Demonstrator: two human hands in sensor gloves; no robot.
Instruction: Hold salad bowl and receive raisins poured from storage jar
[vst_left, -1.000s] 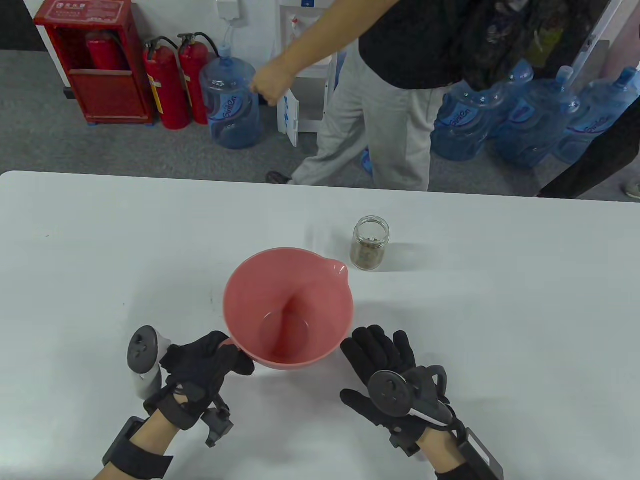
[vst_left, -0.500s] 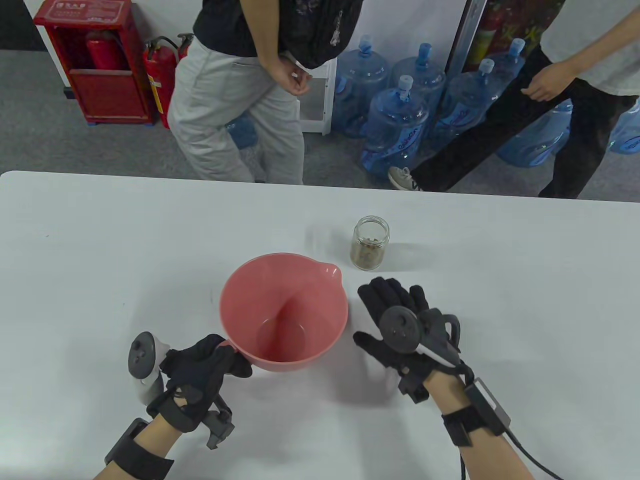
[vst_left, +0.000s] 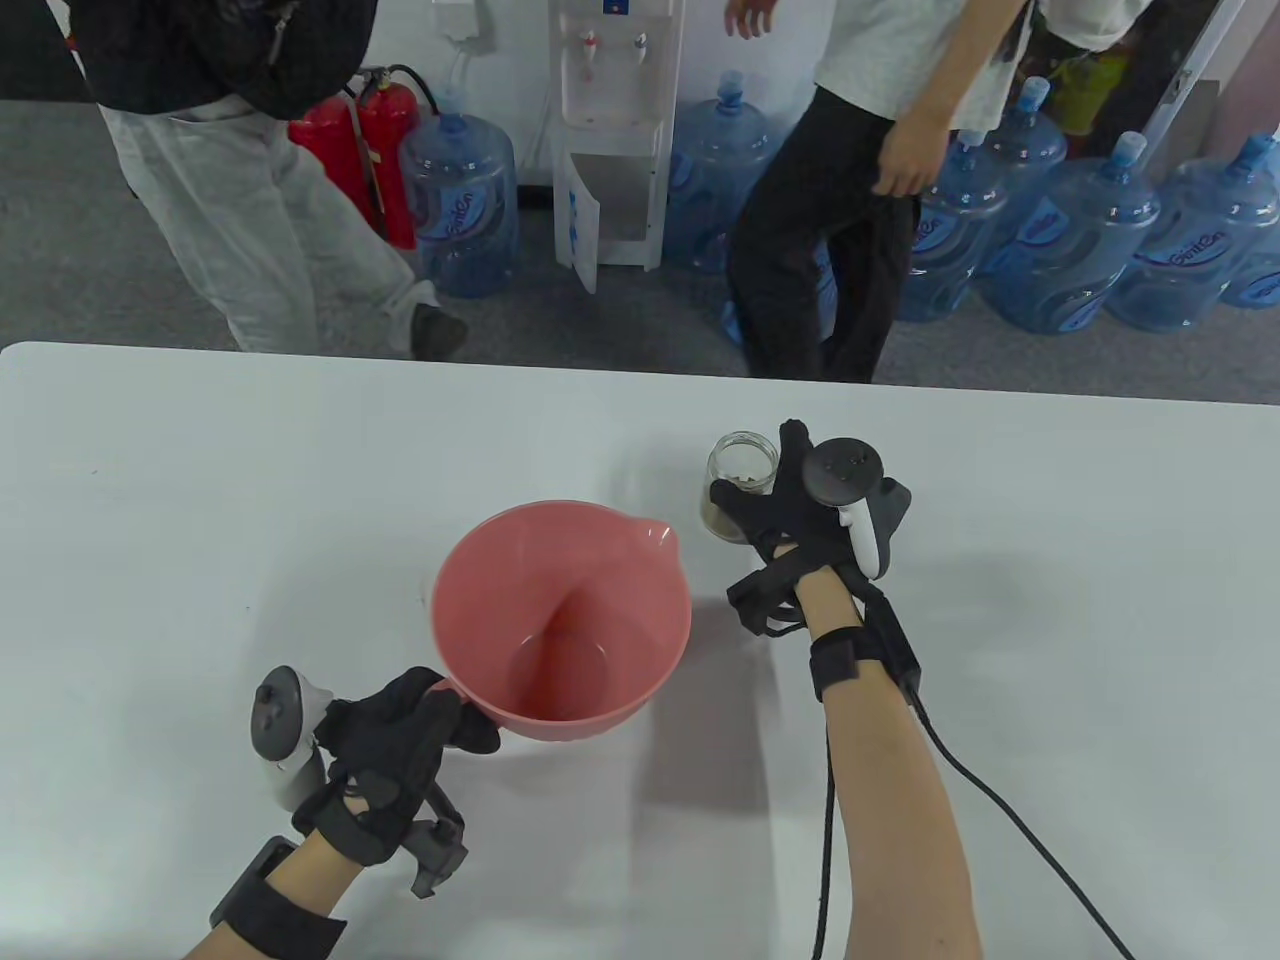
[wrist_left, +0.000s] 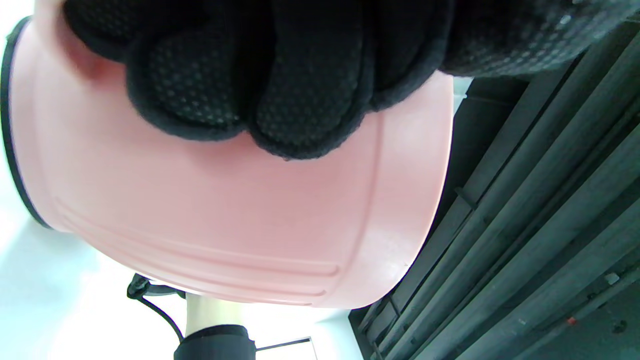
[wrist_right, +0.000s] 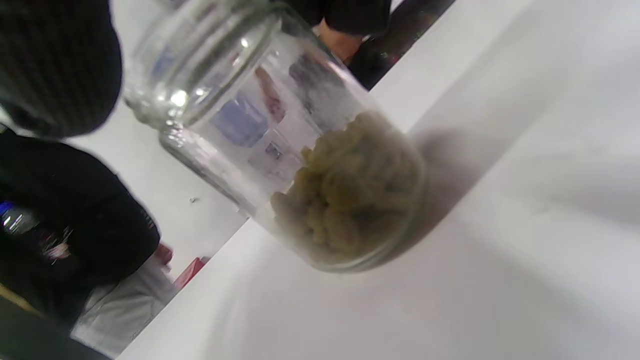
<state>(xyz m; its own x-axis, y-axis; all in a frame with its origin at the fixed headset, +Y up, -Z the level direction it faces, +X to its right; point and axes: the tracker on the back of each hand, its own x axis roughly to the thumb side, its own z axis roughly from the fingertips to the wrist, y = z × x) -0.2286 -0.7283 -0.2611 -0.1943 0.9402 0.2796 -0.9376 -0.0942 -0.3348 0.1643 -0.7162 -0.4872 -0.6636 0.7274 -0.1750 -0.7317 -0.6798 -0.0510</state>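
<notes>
A pink salad bowl with a spout sits in the middle of the white table, empty inside. My left hand grips its handle at the near-left rim. In the left wrist view my fingers curl over the bowl's outer wall. An open glass storage jar with raisins in its lower part stands upright behind and right of the bowl. My right hand is around the jar, thumb across its front. The right wrist view shows the jar on the table, one fingertip by its mouth.
The table's far edge runs across the view. Behind it two people walk past water bottles, a dispenser and fire extinguishers. A cable trails from my right wrist over the table.
My right hand moved forward from beside the bowl to the jar and now curls around it. The left hand kept its hold on the bowl, which shifted slightly left. The people behind walked on.
</notes>
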